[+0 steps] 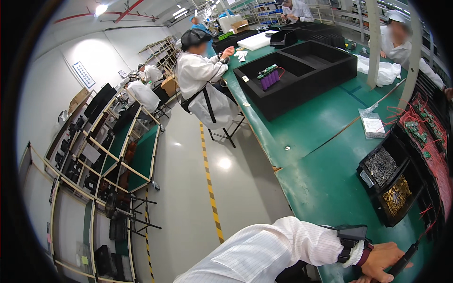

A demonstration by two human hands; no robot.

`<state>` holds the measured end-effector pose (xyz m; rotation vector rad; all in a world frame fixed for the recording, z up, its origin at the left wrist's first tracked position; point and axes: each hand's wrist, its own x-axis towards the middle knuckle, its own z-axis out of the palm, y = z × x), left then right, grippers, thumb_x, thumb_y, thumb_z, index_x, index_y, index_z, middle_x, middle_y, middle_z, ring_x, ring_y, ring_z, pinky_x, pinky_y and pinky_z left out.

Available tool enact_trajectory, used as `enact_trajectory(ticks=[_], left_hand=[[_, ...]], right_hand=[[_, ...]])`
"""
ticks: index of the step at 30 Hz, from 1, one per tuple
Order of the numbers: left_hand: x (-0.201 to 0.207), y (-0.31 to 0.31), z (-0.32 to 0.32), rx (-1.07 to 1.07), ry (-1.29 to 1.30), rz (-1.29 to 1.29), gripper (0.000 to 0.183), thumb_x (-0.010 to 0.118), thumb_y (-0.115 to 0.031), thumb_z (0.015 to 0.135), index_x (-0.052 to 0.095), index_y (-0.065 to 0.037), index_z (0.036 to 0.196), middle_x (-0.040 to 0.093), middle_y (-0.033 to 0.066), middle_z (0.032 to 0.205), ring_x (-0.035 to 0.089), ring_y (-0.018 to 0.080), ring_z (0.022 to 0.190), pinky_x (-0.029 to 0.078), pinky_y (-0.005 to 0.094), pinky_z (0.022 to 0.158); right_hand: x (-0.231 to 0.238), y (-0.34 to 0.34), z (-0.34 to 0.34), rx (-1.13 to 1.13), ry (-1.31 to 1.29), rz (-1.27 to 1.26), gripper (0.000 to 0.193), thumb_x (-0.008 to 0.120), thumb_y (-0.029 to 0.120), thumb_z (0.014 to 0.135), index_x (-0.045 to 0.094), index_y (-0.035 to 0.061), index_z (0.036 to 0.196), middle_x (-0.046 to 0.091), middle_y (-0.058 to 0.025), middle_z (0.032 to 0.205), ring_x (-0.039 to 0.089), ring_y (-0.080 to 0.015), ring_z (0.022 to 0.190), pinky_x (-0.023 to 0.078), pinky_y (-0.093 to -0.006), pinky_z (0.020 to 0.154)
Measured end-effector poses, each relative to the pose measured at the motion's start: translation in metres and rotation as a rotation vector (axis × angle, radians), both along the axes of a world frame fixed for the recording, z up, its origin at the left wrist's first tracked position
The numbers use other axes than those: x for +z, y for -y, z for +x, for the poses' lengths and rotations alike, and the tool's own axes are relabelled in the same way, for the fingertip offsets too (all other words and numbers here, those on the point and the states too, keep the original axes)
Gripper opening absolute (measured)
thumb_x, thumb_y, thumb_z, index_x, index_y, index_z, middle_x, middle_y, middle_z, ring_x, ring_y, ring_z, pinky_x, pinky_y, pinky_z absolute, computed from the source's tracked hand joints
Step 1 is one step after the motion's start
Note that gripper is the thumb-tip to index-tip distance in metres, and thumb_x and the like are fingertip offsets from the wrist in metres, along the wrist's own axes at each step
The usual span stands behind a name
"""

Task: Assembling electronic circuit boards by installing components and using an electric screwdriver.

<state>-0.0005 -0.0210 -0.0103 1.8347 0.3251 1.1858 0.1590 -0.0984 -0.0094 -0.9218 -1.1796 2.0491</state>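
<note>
My left forearm, in a white sleeve, reaches in from the lower edge with black and white bands at the wrist. My left hand (pixel 384 258) is at the lower right over the green table, its fingers closed round a black rod-shaped tool (pixel 406 258) whose exact kind I cannot make out. Just beyond it stand black bins, one of small silver screws (pixel 381 167) and one of brass-coloured parts (pixel 397 194). To their right lie green circuit boards (pixel 415 132) with red wires (pixel 436 167). My right hand is out of view.
A black foam tray (pixel 278 106) farther along the table (pixel 325 184) holds a purple-celled battery pack (pixel 270 78). A labelled plastic bag (pixel 373 125) lies near a post (pixel 373 47). A co-worker (pixel 203 80) sits at the table's left edge; shelving racks (pixel 101 162) stand across the aisle.
</note>
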Motion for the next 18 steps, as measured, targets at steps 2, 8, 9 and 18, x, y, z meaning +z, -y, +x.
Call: enact_trajectory(ticks=[2, 8, 9, 18], left_hand=[[-0.0004, 0.0002, 0.0014, -0.004, 0.032, 0.003, 0.064, 0.063, -0.056, 0.089, 0.064, -0.007, 0.131, 0.071, 0.0178, 0.109, 0.068, 0.0335, 0.097, 0.053, 0.0409, 0.080], [0.0023, 0.0013, -0.0009, -0.020, -0.015, -0.027, 0.062, 0.063, -0.055, 0.090, 0.064, -0.008, 0.131, 0.070, 0.0176, 0.109, 0.067, 0.0337, 0.097, 0.053, 0.0410, 0.081], [0.0013, 0.0010, 0.0007, -0.008, 0.020, -0.008, 0.062, 0.064, -0.055, 0.089, 0.064, -0.009, 0.131, 0.071, 0.0171, 0.108, 0.068, 0.0332, 0.096, 0.053, 0.0409, 0.080], [0.0017, 0.0012, 0.0007, -0.010, 0.031, -0.020, 0.064, 0.065, -0.057, 0.088, 0.065, -0.009, 0.131, 0.072, 0.0162, 0.102, 0.069, 0.0324, 0.090, 0.053, 0.0404, 0.075]], right_hand=[[-0.0006, -0.0003, -0.0003, -0.003, -0.001, -0.003, 0.063, 0.058, 0.062, 0.079, 0.047, 0.0029, 0.098, 0.051, -0.0118, 0.083, 0.051, -0.0292, 0.080, 0.041, -0.0494, 0.087], [0.0005, -0.0008, -0.0011, -0.010, -0.003, -0.010, 0.063, 0.057, 0.063, 0.079, 0.048, 0.0031, 0.096, 0.051, -0.0117, 0.082, 0.051, -0.0290, 0.079, 0.041, -0.0492, 0.086], [0.0012, -0.0011, -0.0016, -0.009, -0.004, -0.010, 0.063, 0.057, 0.063, 0.079, 0.048, 0.0031, 0.096, 0.051, -0.0116, 0.082, 0.051, -0.0290, 0.079, 0.041, -0.0492, 0.086], [0.0017, -0.0003, -0.0014, -0.021, -0.010, -0.018, 0.064, 0.056, 0.065, 0.079, 0.048, 0.0034, 0.093, 0.051, -0.0114, 0.080, 0.051, -0.0288, 0.078, 0.041, -0.0489, 0.086]])
